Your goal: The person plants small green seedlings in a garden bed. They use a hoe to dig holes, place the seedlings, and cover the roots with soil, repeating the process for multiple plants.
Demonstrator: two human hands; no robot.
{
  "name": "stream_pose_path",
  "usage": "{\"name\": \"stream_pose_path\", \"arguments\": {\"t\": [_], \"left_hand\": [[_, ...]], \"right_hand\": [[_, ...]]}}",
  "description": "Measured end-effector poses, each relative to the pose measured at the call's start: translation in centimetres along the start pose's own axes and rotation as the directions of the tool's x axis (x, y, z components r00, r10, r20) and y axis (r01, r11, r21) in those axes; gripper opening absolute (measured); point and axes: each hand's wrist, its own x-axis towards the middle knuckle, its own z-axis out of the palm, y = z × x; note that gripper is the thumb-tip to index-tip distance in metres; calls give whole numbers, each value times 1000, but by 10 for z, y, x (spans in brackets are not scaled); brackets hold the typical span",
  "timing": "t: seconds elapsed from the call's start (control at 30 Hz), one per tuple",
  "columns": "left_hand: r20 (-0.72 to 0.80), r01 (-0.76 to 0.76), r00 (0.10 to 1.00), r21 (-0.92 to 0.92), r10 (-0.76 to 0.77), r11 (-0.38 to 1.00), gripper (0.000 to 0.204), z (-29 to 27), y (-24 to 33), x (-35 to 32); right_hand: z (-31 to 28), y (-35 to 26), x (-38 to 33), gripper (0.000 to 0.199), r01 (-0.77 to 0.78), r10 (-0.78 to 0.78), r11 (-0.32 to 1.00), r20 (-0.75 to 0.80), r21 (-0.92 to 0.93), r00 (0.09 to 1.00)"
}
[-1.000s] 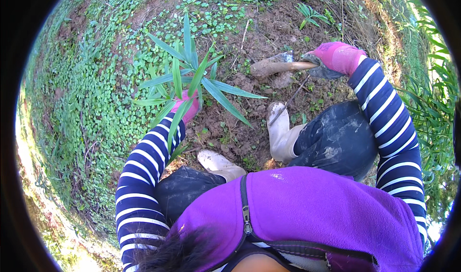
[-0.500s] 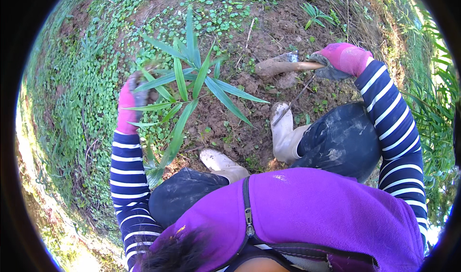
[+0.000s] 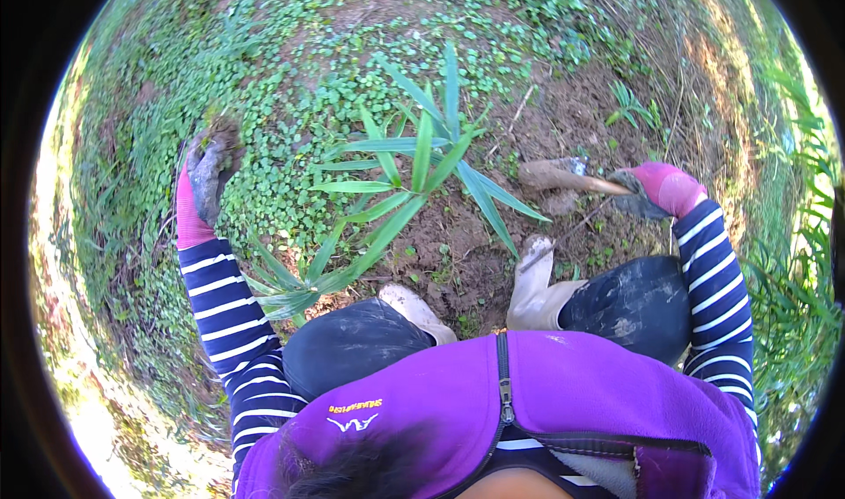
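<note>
Clump [image 3: 228,136] at left, tool [image 3: 553,176] at right

I see the left hand [image 3: 206,182], in a muddy pink glove, at the left of the frame, its fingers curled round the brown clump; how tightly, I cannot tell. Right of centre, in the upper half, the gloved right hand [image 3: 662,189] wraps the tool's wooden handle [image 3: 600,185], and the muddy head lies against the bare soil [image 3: 458,226]. A long-leaved plant [image 3: 422,160] spreads between the hands. Below it are two pale boots [image 3: 530,292], mud-smeared. Low weeds [image 3: 273,94] carpet the upper left.
</note>
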Motion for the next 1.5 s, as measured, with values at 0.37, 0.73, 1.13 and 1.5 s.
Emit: {"name": "stream_pose_path", "arguments": {"t": [0.37,0.73,1.13,1.5], "left_hand": [[282,-202,959,676,5,709,39,34,-112,23],[927,-907,2,159,-375,389,35,226,-122,-103],[926,-914,303,349,-225,206,26,238,-185,-78],[603,-607,794,788,72,103,51,154,-146,-1]], "right_hand": [[-7,-9,4,32,-73,71,997,63,21,995],[-5,-9,6,32,-46,46,999,49,-11,998],[-6,-6,11,34,-54,52,998,67,21,996],[-13,-13,15,31,-100,96,995,119,26,988]]}}
